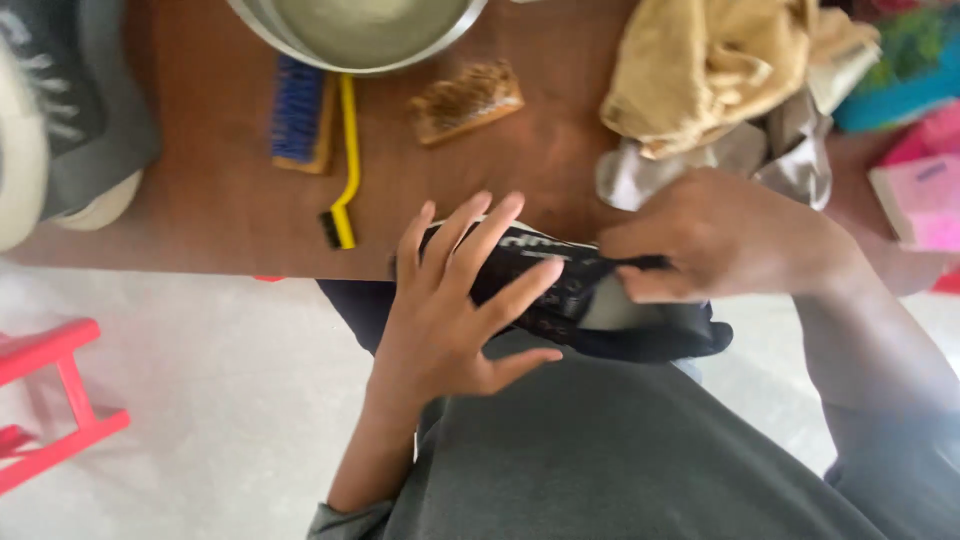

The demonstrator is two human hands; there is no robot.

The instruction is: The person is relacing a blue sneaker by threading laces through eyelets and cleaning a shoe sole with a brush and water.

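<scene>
A black shoe (560, 290) with a pale insole lies across my lap at the front edge of the brown table (210, 210). My left hand (450, 310) rests flat against its near side, fingers spread apart. My right hand (715, 235) is closed around the shoe's upper edge near the opening, pinching the dark material. The shoe's toe end is hidden behind my left hand.
On the table are a metal bowl (360, 35), a blue-bristled brush (300, 110), a yellow-handled brush (345, 165), a brown brush (465, 100), a tan cloth (710, 65) over grey rags, and a grey shoe (60, 110) at left. A red stool (55, 400) stands on the floor.
</scene>
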